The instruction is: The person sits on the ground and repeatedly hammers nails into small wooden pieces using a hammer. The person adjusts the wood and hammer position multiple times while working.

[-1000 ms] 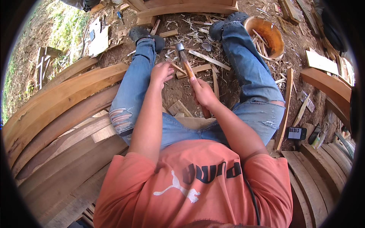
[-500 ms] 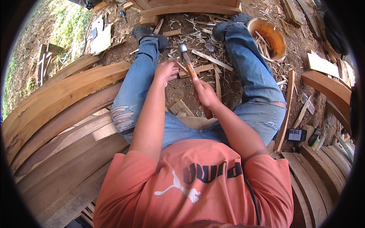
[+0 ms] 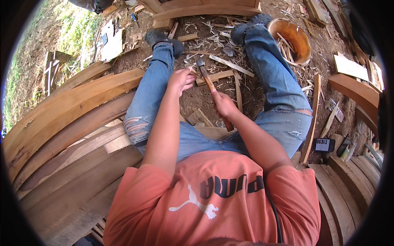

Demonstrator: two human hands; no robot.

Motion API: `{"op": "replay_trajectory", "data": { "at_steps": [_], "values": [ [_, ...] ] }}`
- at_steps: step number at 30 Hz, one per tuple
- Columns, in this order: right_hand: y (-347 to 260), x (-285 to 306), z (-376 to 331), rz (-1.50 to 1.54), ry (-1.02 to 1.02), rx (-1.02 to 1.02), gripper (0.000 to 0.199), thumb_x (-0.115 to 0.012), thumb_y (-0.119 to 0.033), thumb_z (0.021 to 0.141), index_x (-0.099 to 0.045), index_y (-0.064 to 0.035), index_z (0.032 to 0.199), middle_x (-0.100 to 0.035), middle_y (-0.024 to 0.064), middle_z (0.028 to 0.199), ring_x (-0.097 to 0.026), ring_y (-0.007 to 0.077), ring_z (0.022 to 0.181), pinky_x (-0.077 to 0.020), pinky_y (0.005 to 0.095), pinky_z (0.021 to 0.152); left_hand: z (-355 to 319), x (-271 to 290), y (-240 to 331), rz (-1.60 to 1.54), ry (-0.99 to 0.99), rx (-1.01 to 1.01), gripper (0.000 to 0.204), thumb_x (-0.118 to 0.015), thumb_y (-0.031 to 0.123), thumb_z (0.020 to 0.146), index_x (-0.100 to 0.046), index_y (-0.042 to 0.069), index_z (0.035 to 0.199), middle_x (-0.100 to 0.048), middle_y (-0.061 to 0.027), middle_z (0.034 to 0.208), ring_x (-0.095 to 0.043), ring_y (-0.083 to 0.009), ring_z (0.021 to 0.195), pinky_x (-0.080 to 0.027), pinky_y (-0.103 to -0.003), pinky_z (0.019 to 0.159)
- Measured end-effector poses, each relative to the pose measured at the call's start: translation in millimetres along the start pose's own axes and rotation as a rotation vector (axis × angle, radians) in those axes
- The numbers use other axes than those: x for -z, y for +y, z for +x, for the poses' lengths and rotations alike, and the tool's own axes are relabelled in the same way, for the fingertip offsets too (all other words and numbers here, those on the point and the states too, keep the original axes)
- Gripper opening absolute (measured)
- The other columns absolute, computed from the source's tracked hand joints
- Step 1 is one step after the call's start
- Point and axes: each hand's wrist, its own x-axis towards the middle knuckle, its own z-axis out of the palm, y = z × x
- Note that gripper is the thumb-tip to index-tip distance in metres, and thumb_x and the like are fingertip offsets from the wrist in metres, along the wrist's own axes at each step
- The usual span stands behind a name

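Note:
My right hand (image 3: 224, 105) is closed around the wooden handle of a hammer (image 3: 208, 80). Its dark metal head points away from me, between my knees. Just left of the hammer head, my left hand (image 3: 180, 81) pinches a thin wooden stick (image 3: 195, 73), which slants toward the handle. The stick's lower part is hard to make out, and I cannot tell whether it touches the hammer. On the ground beyond both hands lie a flat wood strip (image 3: 231, 65) and several shavings.
Long curved boards (image 3: 74, 100) are stacked on my left, with more planks (image 3: 334, 197) at right. A wooden bucket (image 3: 296, 41) with wood strips stands beyond my right foot. A wooden furniture piece (image 3: 205, 10) is ahead. A phone (image 3: 324, 144) lies at right.
The hammer head has dropped slightly nearer to me and turned from shiny to dark. Both hands keep their holds; the whole view has shifted a little.

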Motion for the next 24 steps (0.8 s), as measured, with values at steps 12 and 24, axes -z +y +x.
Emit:
{"op": "replay_trajectory", "data": {
  "at_steps": [12, 24],
  "values": [
    [-0.8, 3.4, 1.2, 0.039, -0.027, -0.014, 0.055, -0.042, -0.056, 0.112, -0.051, -0.0084, 0.085, -0.048, 0.002, 0.066, -0.046, 0.0149, 0.047, -0.0417, 0.0342, 0.045, 5.2, 10.9, -8.7, -0.025, 0.018, -0.005, 0.061, -0.065, 0.04, 0.106, -0.049, -0.003, 0.147, -0.062, -0.0258, 0.141, -0.063, -0.0355, 0.132, -0.053, -0.051, 0.108],
    [2.8, 2.0, 2.1, -0.132, 0.049, 0.012, 0.056, -0.045, -0.054, 0.111, -0.057, -0.003, 0.093, -0.05, 0.0023, 0.066, -0.047, 0.0155, 0.046, -0.0405, 0.0358, 0.044, 2.0, 13.0, -11.8, -0.065, 0.02, -0.005, 0.059, -0.065, 0.039, 0.106, -0.051, -0.003, 0.145, -0.062, -0.0261, 0.141, -0.063, -0.0356, 0.132, -0.052, -0.051, 0.11]
  ]
}}
